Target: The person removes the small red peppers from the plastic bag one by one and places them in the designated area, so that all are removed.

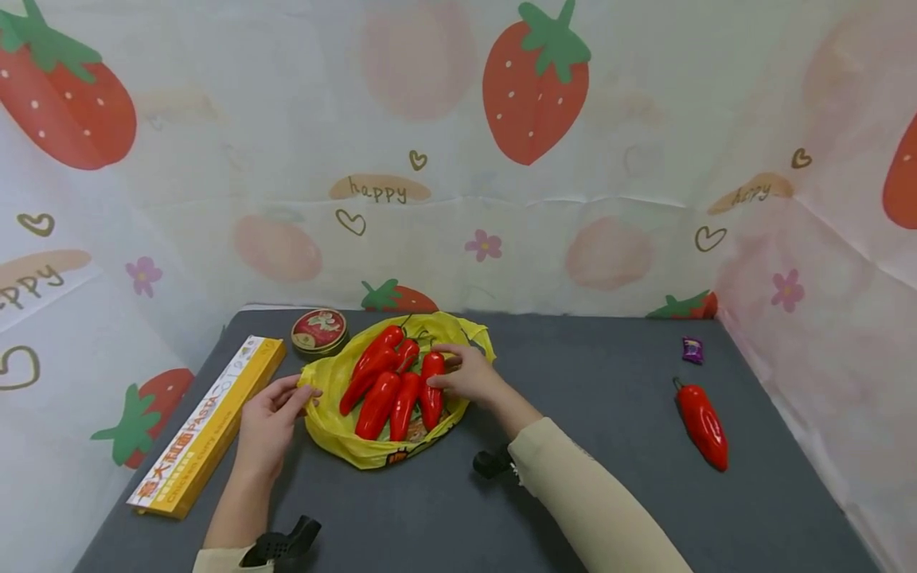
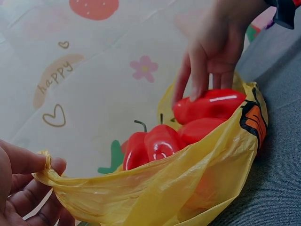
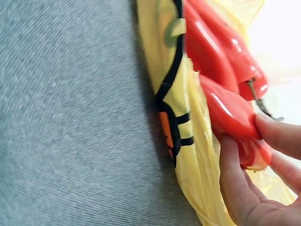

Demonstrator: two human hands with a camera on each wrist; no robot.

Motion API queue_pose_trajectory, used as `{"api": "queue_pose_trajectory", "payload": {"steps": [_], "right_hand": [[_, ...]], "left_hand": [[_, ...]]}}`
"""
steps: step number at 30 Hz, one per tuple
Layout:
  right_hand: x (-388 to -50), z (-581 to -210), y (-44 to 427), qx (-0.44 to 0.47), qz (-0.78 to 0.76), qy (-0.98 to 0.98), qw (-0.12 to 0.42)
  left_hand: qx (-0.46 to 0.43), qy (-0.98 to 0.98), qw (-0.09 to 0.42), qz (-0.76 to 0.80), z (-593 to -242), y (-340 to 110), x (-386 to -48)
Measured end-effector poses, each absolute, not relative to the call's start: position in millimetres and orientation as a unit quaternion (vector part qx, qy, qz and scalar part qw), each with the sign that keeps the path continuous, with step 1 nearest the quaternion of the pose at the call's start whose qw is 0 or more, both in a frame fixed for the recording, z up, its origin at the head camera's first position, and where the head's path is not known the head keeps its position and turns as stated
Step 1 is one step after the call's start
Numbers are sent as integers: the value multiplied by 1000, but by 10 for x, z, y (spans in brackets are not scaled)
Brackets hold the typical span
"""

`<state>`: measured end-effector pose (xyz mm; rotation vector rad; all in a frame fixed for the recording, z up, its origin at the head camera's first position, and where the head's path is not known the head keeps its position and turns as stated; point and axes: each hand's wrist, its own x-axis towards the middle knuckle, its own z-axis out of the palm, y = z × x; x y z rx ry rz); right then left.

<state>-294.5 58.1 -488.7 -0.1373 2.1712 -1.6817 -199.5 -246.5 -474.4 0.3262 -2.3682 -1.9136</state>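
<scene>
A yellow plastic bag lies with its mouth spread, holding several red chili peppers with dark stems. My left hand pinches the bag's left rim between thumb and finger, as the left wrist view shows plainly at the gathered plastic. On the bag's right side, my right hand grips the rightmost pepper with thumb and fingers. In the right wrist view that pepper lies against the bag's inner edge, beside other peppers. The bottom of the bag is mostly hidden beneath the peppers.
A yellow and white pasta box lies left of my left hand. Behind the bag's left side sits a round red tin. Far right on the grey table are a single red pepper and a small purple packet.
</scene>
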Motion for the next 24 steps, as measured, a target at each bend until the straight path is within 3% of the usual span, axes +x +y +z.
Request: {"api": "queue_pose_trajectory", "payload": {"steps": [12,24], "right_hand": [[-2782,-4603,711,-96,-638,737,199],[-2583,-4378,1060,-117,-600,776,158]], "left_hand": [[105,-774,39,-623,-4750,-2459,-2003],[98,-781,43,-615,-4774,-2447,-1997]]}}
